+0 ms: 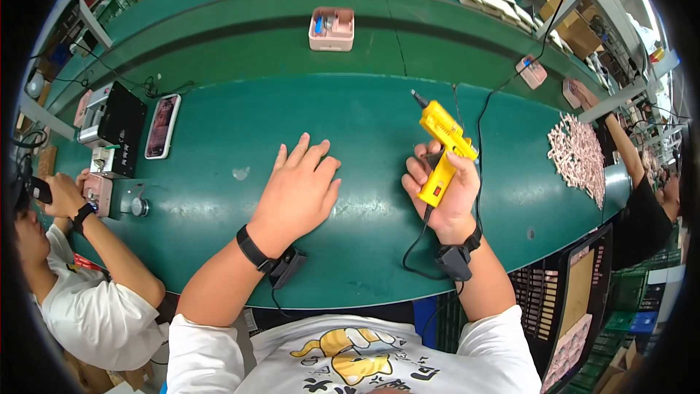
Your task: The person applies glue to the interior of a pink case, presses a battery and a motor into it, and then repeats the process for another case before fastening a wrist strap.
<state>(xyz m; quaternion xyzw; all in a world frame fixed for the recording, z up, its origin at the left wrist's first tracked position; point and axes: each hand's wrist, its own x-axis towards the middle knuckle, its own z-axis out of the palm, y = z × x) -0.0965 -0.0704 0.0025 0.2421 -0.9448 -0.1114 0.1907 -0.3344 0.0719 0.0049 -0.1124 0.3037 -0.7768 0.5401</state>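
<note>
My right hand (458, 201) is closed firmly around a yellow plastic pistol-shaped tool (444, 130), which is above the smooth green tabletop (372, 248), its dark, slender nozzle (419, 99) pointing away from me; my left hand (297, 193), palm down and loosely spread, is to the tool's left

Cannot see the part of the yellow gun-shaped tool (446, 135) covered by the right hand (455, 201); cannot make out the small contents (337, 27) of the pink box (331, 45) beyond the worktop (372, 248), the picture on the phone (162, 126), or separate shapes within the pink heap (577, 155).
</note>
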